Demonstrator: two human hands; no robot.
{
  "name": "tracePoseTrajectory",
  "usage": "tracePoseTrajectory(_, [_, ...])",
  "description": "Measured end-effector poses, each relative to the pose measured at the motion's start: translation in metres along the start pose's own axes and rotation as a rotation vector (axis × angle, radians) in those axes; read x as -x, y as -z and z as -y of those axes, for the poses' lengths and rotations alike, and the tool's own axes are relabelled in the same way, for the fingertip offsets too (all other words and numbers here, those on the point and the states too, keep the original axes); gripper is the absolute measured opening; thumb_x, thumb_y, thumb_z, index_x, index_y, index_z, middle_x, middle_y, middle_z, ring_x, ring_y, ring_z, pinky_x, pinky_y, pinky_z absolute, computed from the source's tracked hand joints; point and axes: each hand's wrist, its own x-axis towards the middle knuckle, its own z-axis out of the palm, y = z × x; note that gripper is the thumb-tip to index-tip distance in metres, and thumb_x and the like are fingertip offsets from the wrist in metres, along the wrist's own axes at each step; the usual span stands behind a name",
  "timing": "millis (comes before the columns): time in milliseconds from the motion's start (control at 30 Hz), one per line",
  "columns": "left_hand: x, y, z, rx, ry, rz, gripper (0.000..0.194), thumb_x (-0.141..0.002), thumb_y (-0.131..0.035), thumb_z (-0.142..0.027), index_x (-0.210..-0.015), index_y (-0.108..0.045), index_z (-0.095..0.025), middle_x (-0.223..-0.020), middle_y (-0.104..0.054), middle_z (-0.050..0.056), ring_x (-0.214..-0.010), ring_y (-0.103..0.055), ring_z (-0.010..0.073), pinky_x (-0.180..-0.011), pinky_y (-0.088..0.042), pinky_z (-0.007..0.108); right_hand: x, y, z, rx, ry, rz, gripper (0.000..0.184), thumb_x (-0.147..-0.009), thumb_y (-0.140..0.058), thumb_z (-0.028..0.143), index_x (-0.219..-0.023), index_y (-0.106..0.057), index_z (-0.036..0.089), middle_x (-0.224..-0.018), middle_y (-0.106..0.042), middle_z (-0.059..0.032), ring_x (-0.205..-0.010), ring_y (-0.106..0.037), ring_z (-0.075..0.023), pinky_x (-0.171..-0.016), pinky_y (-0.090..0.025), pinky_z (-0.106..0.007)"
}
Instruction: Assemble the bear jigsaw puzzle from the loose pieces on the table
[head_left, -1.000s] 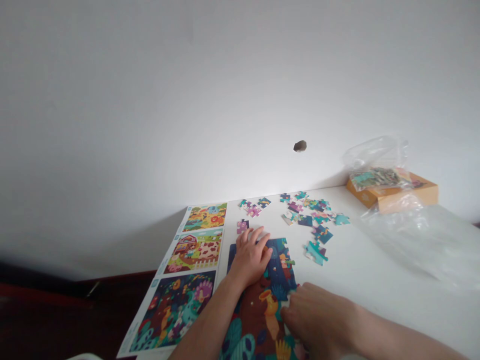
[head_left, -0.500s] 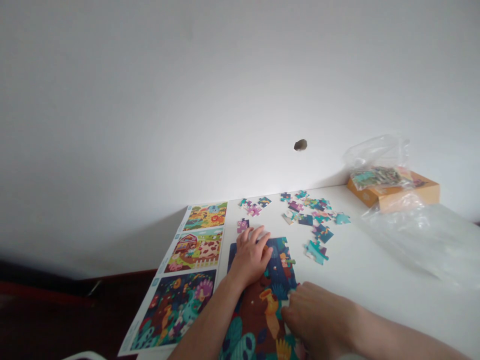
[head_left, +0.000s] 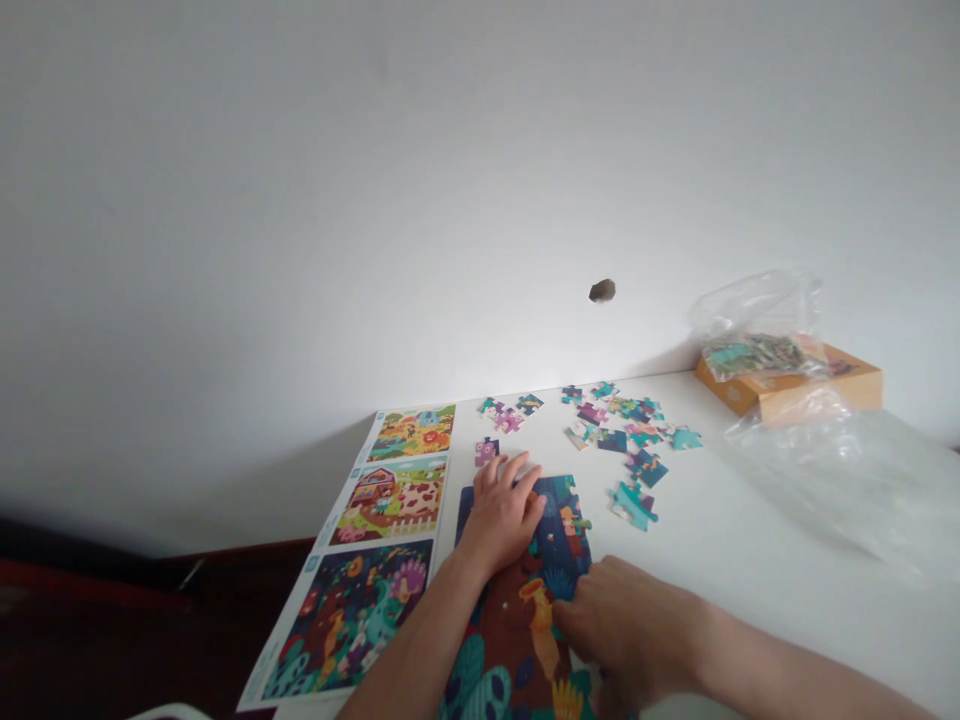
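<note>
My left hand (head_left: 505, 515) lies on the upper left part of a partly assembled jigsaw puzzle (head_left: 517, 625), fingers spread. The puzzle shows a brown bear with an orange vase-like shape on a dark blue background. At the puzzle's right edge is my right hand (head_left: 637, 620), fingers curled inward and thumb side touching the picture. Its fingertips are hidden, so I cannot make out what they hold. A purple puzzle piece (head_left: 486, 452) lies just beyond my left fingertips. A teal puzzle piece (head_left: 634, 505) rests above my right hand.
Several loose puzzle pieces (head_left: 615, 412) lie near the wall. A sheet with three reference pictures (head_left: 442, 500) runs along the table's left edge. At the right, an orange box (head_left: 855, 385) carries a clear bag of pieces (head_left: 757, 352), with an open plastic bag (head_left: 862, 500) in front.
My right hand has shifted slightly left, over the puzzle's right edge, covering more of it. My left hand stays in place.
</note>
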Motion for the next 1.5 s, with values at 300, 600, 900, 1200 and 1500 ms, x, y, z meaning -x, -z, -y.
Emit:
tracePoseTrajectory(300, [0.002, 0.003, -0.002, -0.005, -0.023, -0.028, 0.036, -0.096, -0.052, -0.033, -0.131, -0.057, -0.028, -0.144, -0.049, 0.006, -0.133, -0.037, 0.032, -0.112, -0.031, 0.054, -0.003, 0.015, -0.072, -0.031, -0.484, -0.521, 0.025, -0.095, -0.046, 0.035, -0.101, -0.066, 0.022, -0.076, -0.071, -0.0044, -0.073, -0.066, -0.0188, -0.065, -0.035, -0.026])
tracePoseTrajectory(600, [0.001, 0.006, -0.004, -0.008, -0.028, -0.015, 0.036, -0.096, -0.05, -0.032, -0.13, -0.058, -0.028, -0.142, -0.05, 0.006, -0.13, -0.039, 0.0312, -0.11, -0.033, 0.053, -0.016, 0.001, -0.103, -0.055, -0.59, -0.52, 0.019, -0.094, -0.048, 0.028, -0.101, -0.064, 0.023, -0.08, -0.072, -0.0009, -0.076, -0.065, -0.0163, -0.064, -0.035, -0.024])
tracePoseTrajectory(900, [-0.001, 0.008, -0.001, -0.145, 0.294, -0.221, 0.032, -0.088, -0.057, -0.026, -0.118, -0.066, -0.025, -0.14, -0.053, 0.009, -0.127, -0.04, 0.038, -0.104, -0.03, 0.063, -0.011, 0.009, -0.089, -0.017, -0.713, -0.55, 0.025, -0.093, -0.048, 0.038, -0.101, -0.065, 0.021, -0.086, -0.071, -0.0076, -0.081, -0.067, -0.0231, -0.066, -0.038, -0.028])
tracePoseTrajectory(1200, [0.001, 0.002, 0.003, -0.217, 0.411, -0.238, 0.042, -0.088, -0.056, -0.03, -0.128, -0.061, -0.022, -0.13, -0.058, 0.013, -0.12, -0.044, 0.04, -0.1, -0.031, 0.065, -0.019, -0.002, -0.076, 0.016, -0.683, -0.484, 0.014, -0.09, -0.049, 0.022, -0.1, -0.058, 0.019, -0.094, -0.069, -0.0072, -0.083, -0.066, -0.0208, -0.064, -0.034, -0.028])
tracePoseTrajectory(1500, [0.0, 0.006, 0.002, -0.186, 0.371, -0.231, 0.03, -0.089, -0.057, -0.03, -0.116, -0.068, -0.026, -0.111, -0.058, 0.012, -0.109, -0.047, 0.0334, -0.094, -0.037, 0.052, -0.028, -0.01, -0.077, 0.063, -0.589, -0.604, 0.025, -0.09, -0.042, 0.005, -0.098, -0.061, 0.018, -0.102, -0.06, -0.0079, -0.094, -0.056, -0.0197, -0.078, -0.038, -0.028])
